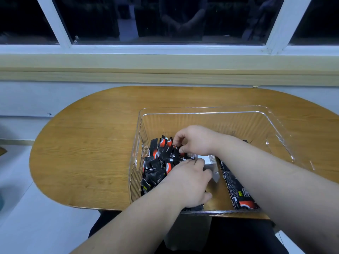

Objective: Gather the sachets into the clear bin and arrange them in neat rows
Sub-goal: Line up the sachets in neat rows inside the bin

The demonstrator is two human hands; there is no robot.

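A clear plastic bin (205, 111) stands on the right part of the wooden table. Several black-and-red sachets (156, 167) lie in a loose pile at the bin's left end. A flat row of the same sachets (238, 191) lies along the bin floor under my right forearm. My right hand (196, 142) is over the pile and its fingertips pinch the top of a sachet. My left hand (187, 184) reaches in from the near side, fingers curled among the sachets. A silvery-white piece (212, 167) shows between the hands; I cannot tell what it is.
The oval wooden table (88, 153) reaches left of the bin. A pale wooden window sill (165, 70) and a white-framed dark window run behind the table. Pale floor shows at the left, and my dark-clad legs are below the table's near edge.
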